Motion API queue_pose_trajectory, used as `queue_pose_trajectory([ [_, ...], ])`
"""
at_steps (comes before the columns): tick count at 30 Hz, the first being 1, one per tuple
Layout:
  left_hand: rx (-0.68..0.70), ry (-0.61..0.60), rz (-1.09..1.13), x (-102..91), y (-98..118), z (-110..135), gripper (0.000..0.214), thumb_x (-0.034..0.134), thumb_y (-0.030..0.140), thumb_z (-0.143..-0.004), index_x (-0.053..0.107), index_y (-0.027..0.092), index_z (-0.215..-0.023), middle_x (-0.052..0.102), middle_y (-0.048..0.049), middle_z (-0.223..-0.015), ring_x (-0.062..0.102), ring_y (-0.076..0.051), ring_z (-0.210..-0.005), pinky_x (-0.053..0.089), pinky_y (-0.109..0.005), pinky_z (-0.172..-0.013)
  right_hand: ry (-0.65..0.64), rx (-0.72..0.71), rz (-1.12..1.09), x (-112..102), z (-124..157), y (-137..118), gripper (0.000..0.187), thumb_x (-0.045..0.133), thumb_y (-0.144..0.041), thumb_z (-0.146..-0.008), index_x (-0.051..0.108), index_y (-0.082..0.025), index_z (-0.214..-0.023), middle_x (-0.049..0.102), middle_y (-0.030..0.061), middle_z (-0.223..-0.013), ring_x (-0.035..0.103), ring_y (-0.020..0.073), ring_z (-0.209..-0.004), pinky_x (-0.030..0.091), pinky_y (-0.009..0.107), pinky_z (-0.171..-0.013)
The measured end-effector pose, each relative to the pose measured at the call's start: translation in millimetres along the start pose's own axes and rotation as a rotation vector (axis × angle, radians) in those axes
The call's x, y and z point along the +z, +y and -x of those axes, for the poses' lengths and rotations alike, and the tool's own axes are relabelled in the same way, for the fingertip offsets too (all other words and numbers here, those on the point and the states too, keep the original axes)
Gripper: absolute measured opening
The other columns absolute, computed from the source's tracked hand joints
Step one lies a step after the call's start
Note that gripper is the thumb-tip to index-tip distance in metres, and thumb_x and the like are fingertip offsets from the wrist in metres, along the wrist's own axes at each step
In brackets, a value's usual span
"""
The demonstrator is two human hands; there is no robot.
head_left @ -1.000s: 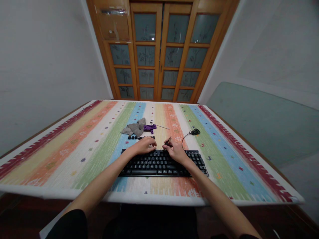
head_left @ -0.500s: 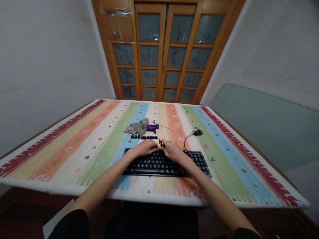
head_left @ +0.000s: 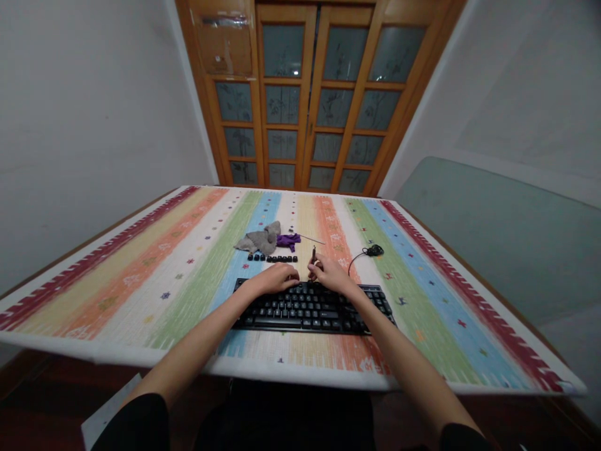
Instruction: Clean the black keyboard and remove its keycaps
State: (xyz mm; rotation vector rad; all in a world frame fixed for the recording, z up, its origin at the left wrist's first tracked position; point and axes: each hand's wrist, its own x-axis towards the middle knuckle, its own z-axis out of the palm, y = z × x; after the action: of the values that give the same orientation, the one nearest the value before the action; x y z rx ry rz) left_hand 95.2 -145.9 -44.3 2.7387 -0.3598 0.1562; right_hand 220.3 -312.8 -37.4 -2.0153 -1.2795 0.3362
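A black keyboard (head_left: 291, 313) lies across the cloth in front of me. My right hand (head_left: 327, 274) is over its back edge, pinching a slim, dark-brown tool (head_left: 313, 254) that stands nearly upright with its thin tip pointing up. My left hand (head_left: 278, 277) is at the keyboard's back edge, left of the tool. Its fingertips and thumb are close together, and whatever may be between them is hidden. Just beyond it, several loose black keycaps (head_left: 272, 258) sit in a row on the cloth.
A crumpled grey cloth (head_left: 260, 241) and a purple cloth (head_left: 288, 242) lie behind the keycaps, near a thin rod (head_left: 312, 240). Right of them is a coiled black cable (head_left: 373, 250) leading to the keyboard. A striped tablecloth (head_left: 188, 294) covers the table.
My hands have moved apart. The right has shifted a little right and away with the tool, which is now more upright and more visible; the left stays near the same place.
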Motion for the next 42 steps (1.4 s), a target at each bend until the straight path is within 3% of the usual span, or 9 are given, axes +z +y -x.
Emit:
queue_pose_trajectory([
  [6,-0.01,-0.006,-0.024,-3.8,2,-1,0.015,0.057,0.021,-0.089,0.071,0.016,-0.091,0.072,-0.0062,-0.087,0.064,-0.018,-0.079,0.045,-0.026,-0.074,-0.085,0.072,-0.267,2,-11,15,0.014,0.05,-0.026,-0.092,0.051,-0.019,-0.08,0.07,0.0025,-0.062,0.068,0.0154,-0.056,0.051,0.022,-0.051],
  [11,-0.022,0.059,0.006,-8.1,9,-5,0.02,0.056,0.029,-0.091,0.068,0.015,-0.099,0.071,-0.0073,-0.095,0.064,-0.019,-0.088,0.045,-0.028,-0.08,-0.094,0.015,-0.338,-5,-7,15,0.018,0.053,-0.035,-0.091,0.052,-0.018,-0.084,0.071,0.0041,-0.068,0.07,0.0162,-0.061,0.054,0.024,-0.057],
  [20,-0.039,0.081,0.122,-3.0,15,-23,0.02,0.064,0.032,-0.086,0.07,0.014,-0.092,0.071,-0.0059,-0.086,0.064,-0.017,-0.079,0.044,-0.025,-0.074,0.013,-0.114,-0.182,-17,3,6,0.011,0.051,-0.028,-0.091,0.055,-0.018,-0.091,0.071,0.0051,-0.073,0.07,0.0193,-0.069,0.053,0.029,-0.065],
  [31,-0.034,0.04,0.037,-5.4,16,-30,0.011,0.063,0.021,-0.079,0.07,0.015,-0.084,0.069,-0.0036,-0.078,0.061,-0.015,-0.071,0.044,-0.024,-0.067,0.053,-0.138,-0.171,-22,10,14,0.006,0.054,-0.023,-0.088,0.056,-0.018,-0.086,0.07,0.0045,-0.074,0.069,0.0184,-0.071,0.052,0.029,-0.068],
  [38,-0.06,0.143,-0.066,-5.7,1,-36,0.009,0.061,0.02,-0.078,0.066,0.016,-0.084,0.066,-0.003,-0.079,0.059,-0.016,-0.076,0.045,-0.025,-0.071,0.077,-0.133,-0.168,-26,16,18,0.009,0.054,-0.026,-0.089,0.057,-0.018,-0.086,0.071,0.0048,-0.076,0.069,0.0186,-0.072,0.052,0.03,-0.069],
  [42,-0.038,0.136,-0.219,-12.0,-11,-42,0.007,0.061,0.02,-0.079,0.065,0.016,-0.083,0.063,-0.0066,-0.087,0.055,-0.021,-0.087,0.044,-0.031,-0.078,0.084,-0.14,-0.19,-28,23,17,0.01,0.055,-0.028,-0.089,0.057,-0.018,-0.087,0.071,0.0052,-0.078,0.069,0.0191,-0.074,0.052,0.03,-0.071],
])
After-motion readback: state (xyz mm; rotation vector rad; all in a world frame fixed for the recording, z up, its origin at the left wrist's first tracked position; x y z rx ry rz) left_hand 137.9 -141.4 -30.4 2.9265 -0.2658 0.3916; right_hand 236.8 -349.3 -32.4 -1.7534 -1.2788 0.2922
